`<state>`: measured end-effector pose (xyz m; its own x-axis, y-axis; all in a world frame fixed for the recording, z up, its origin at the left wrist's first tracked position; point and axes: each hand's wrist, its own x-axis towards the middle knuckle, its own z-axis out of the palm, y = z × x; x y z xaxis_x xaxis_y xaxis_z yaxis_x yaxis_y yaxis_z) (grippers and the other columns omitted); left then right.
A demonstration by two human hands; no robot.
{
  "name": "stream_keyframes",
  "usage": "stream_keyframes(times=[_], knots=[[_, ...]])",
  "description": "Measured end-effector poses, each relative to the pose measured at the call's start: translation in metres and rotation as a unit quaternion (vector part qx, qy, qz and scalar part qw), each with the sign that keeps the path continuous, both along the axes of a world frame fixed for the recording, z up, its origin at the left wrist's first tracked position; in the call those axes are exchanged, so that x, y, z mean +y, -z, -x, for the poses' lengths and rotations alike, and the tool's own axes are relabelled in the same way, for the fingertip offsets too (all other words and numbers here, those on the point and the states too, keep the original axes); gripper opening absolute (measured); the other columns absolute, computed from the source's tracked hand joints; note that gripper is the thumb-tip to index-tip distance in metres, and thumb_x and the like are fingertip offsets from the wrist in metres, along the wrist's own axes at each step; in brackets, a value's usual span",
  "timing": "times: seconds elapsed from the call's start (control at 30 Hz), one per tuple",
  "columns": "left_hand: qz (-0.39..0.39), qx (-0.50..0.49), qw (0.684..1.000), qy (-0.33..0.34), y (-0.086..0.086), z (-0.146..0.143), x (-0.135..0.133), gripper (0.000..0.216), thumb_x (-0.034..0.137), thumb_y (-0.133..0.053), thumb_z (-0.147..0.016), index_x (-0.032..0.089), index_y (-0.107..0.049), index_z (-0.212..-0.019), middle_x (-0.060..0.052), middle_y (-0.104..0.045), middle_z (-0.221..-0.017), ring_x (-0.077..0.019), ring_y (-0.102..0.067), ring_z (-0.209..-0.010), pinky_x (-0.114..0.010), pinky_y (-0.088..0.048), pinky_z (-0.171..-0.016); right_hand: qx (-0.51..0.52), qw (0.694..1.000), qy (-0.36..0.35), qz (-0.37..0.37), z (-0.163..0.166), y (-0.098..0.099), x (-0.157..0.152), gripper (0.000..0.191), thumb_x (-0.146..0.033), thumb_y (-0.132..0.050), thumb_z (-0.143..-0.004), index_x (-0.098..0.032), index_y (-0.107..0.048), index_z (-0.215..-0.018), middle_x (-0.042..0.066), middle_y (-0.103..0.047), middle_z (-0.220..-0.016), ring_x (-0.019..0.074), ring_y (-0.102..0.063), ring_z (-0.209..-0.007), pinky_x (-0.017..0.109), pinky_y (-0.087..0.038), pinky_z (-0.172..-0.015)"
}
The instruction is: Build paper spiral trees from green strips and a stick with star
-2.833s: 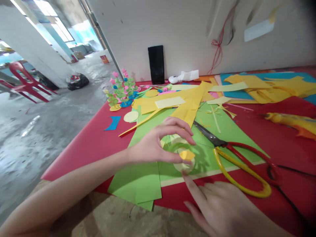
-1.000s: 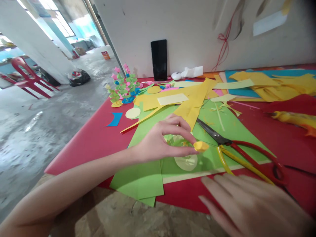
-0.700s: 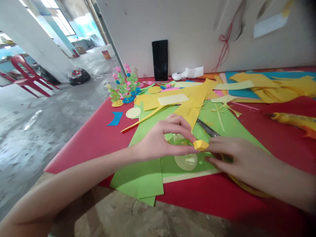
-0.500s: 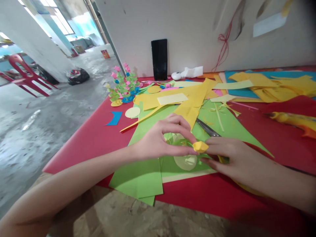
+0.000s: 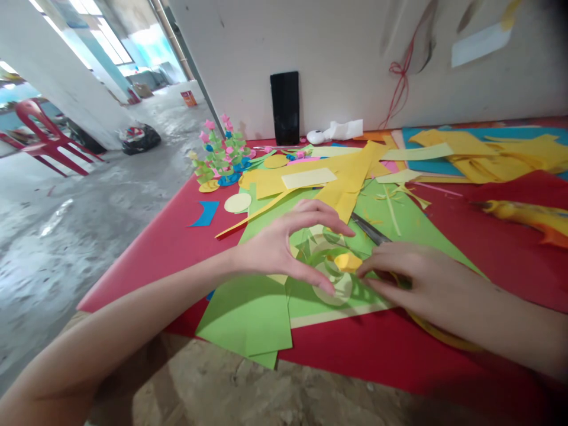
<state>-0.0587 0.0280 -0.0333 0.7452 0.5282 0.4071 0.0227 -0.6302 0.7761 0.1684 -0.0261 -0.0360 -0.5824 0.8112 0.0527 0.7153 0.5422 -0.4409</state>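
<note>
My right hand [image 5: 406,272] pinches a small yellow folded paper star [image 5: 348,262] by its right side, over the green paper. To its left, my left hand [image 5: 297,242] is open, thumb and fingers curved apart and not touching the star. Beneath the star lie pale round paper discs [image 5: 336,291] with curled green paper strips [image 5: 316,255] on them. Scissors [image 5: 370,229] lie just beyond my right hand, their handles mostly hidden by it. Green paper sheets [image 5: 248,322] spread under both hands.
Paper flower stands [image 5: 222,151] rise at the back left. A phone [image 5: 285,108] leans on the wall beside a white earbud case [image 5: 315,137]. Yellow paper scraps [image 5: 346,189] cover the back, and a yellow glue gun [image 5: 528,216] lies right on the red tabletop [image 5: 164,236].
My left fingers have let go of the yellow paper star and spread apart. The star, now in my right hand alone, has shifted slightly left.
</note>
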Motion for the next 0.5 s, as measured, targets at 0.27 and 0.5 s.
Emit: stream_keyframes(times=[0.27, 0.5], knots=[[-0.005, 0.048, 0.999, 0.02, 0.0009, 0.005, 0.0076, 0.062, 0.031, -0.081, -0.053, 0.024, -0.058, -0.11, -0.008, -0.054, -0.108, -0.0229, -0.048, -0.106, -0.04, -0.036, -0.097, -0.017, 0.999, 0.026, -0.012, -0.0004, -0.0001, 0.0007, 0.015, -0.017, -0.054, -0.079, -0.022, -0.067, -0.075, -0.001, -0.061, -0.067, 0.0143, -0.057, -0.064, 0.025, -0.039, -0.056], [0.008, 0.041, 0.999, 0.027, 0.0005, 0.0047, 0.0084, 0.054, 0.028, -0.08, -0.055, 0.019, -0.061, -0.105, -0.008, -0.054, -0.105, -0.021, -0.049, -0.104, -0.037, -0.037, -0.095, -0.014, 0.999, 0.033, -0.018, -0.001, 0.0017, 0.001, 0.015, -0.018, -0.053, -0.08, -0.021, -0.067, -0.076, 0.001, -0.062, -0.069, 0.0152, -0.057, -0.066, 0.026, -0.04, -0.057]])
